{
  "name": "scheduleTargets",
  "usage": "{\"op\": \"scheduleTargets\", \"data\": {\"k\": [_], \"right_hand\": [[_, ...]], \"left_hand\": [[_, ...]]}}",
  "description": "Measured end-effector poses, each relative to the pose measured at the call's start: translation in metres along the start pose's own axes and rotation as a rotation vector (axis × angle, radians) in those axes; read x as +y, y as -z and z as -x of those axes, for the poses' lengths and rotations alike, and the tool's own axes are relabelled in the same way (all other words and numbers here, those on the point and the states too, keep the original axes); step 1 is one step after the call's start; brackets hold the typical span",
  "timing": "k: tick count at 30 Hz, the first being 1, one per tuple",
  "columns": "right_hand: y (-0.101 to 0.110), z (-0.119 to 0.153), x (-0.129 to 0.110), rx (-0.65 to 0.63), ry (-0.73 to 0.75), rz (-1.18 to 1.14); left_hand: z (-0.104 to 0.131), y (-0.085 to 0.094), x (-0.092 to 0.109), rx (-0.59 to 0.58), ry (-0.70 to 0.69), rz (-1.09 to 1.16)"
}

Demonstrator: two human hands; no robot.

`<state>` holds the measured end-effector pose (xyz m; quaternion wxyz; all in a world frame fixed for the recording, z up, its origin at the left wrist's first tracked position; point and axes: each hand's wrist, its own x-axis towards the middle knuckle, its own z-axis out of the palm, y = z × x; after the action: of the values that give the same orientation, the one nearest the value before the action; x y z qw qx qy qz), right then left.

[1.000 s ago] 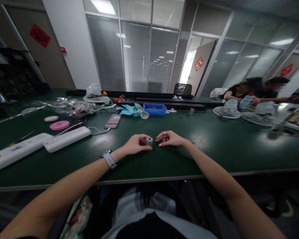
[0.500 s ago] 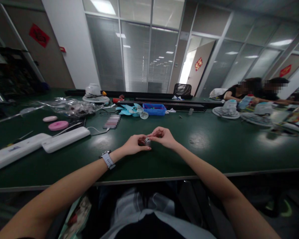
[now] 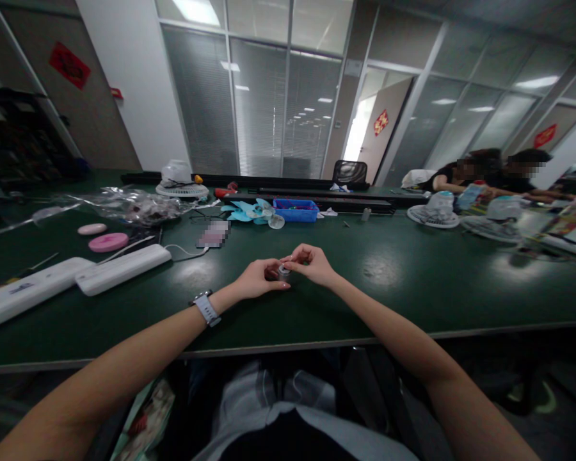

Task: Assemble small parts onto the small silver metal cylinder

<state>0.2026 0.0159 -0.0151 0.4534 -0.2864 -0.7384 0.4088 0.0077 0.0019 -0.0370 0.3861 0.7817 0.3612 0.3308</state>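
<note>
Above the green table (image 3: 317, 320), my left hand (image 3: 258, 278) is closed round the side of a small grey metal cylinder (image 3: 284, 276) that looks like a small motor. The cylinder stands upright, its top facing up and its far side hidden by the fingers. From the right, my right hand (image 3: 314, 264) meets it, thumb and fingertips pinched together right at the cylinder's top. Whatever is in that pinch is too small to make out. A watch with a pale strap is on my left wrist.
White power strips (image 3: 125, 269) and a pink round piece (image 3: 108, 242) lie at left. Farther back are a phone (image 3: 214, 234) on a cable, light-blue fan blades (image 3: 247, 210), a blue bin (image 3: 295, 212) and another grey cylinder (image 3: 366, 214). Two people sit at far right near fan parts (image 3: 434, 211).
My right fingertips have shifted slightly left, over the cylinder's top. My left hand keeps its grip. The whole view has moved a little.
</note>
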Motion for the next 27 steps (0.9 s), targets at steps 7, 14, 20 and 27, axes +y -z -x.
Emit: {"op": "scheduleTargets", "data": {"k": [7, 14, 20, 27], "right_hand": [[0.0, 0.001, -0.007, 0.046, 0.063, 0.182], [-0.003, 0.005, -0.014, -0.007, 0.101, 0.218], [0.0, 0.004, -0.014, 0.181, 0.013, 0.182], [0.005, 0.004, -0.006, 0.186, -0.01, 0.111]], "left_hand": [[-0.001, -0.001, -0.002, 0.012, -0.006, 0.011], [-0.001, -0.001, -0.001, 0.01, -0.017, -0.01], [-0.002, -0.001, -0.001, 0.002, -0.014, -0.001], [-0.002, 0.0, 0.0, -0.001, -0.006, 0.008]]}}
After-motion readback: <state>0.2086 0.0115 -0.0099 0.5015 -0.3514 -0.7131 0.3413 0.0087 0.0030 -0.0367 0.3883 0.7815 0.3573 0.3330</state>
